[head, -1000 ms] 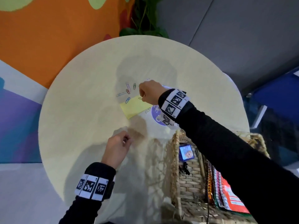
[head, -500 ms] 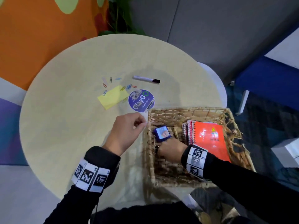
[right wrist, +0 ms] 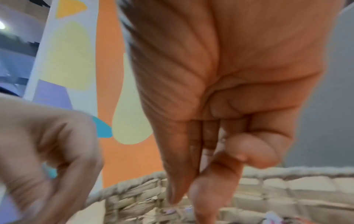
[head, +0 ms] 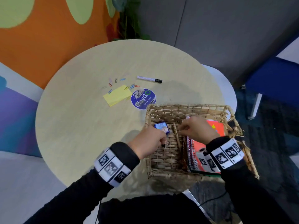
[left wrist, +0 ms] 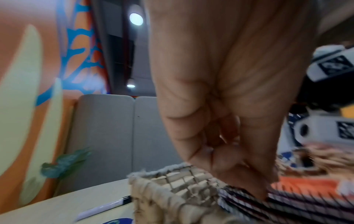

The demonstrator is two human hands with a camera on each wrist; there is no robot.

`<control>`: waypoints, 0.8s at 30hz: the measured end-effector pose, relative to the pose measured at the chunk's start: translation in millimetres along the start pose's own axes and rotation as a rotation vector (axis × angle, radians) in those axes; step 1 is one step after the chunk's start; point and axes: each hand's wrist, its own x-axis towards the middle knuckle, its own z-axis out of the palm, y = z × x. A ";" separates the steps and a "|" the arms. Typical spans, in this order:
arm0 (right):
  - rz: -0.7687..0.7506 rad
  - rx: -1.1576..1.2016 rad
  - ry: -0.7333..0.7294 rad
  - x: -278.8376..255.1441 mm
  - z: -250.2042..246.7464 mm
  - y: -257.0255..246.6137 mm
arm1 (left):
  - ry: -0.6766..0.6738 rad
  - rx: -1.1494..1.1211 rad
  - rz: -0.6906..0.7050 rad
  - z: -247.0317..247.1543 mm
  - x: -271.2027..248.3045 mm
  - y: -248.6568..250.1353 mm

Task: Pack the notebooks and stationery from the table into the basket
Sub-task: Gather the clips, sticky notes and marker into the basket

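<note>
Both hands are down over the basket [head: 189, 107], which sits at the desk's [head: 84, 126] near right edge. Left hand [head: 149, 141] has its fingers curled, pinching what looks like a small black clip above the left compartment. Right hand [head: 198, 128] has fingertips pinched together over the divider; can't tell if it holds anything. Orange notebook [head: 216, 126] is in the right compartment. Marker [head: 149, 79], sticky notes [head: 117, 97] and paper clips [head: 123, 84] lie mid-desk, with open desk all round.

You can read "ClayGO" in large white letters on the round blue sticker [head: 143, 99] lying flat on the table [head: 77, 126] beside the basket [head: 191, 109], while the smaller line under it and the print on the white marker [head: 149, 79] are too blurred to read.
</note>
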 end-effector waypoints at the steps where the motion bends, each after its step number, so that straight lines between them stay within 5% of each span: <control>1: 0.020 0.042 0.031 -6.0 -2.3 7.4 | -0.082 0.077 0.018 3.8 6.3 6.0; 10: 0.041 0.157 0.091 -32.9 4.9 25.6 | -0.648 0.581 0.041 28.7 34.2 38.7; 14: 0.039 0.189 0.088 -32.5 7.7 23.6 | -0.737 0.600 0.016 30.0 36.0 35.4; 16: 0.039 0.193 0.096 -31.0 7.1 23.7 | -0.626 0.498 0.028 15.6 35.4 35.0; 19: 0.028 0.203 0.113 -29.0 0.5 17.7 | -0.287 0.189 0.061 -14.5 33.7 9.8; 24: -0.045 0.183 0.167 -9.2 -28.1 -13.6 | 0.229 -0.261 -0.179 -60.7 27.0 -84.0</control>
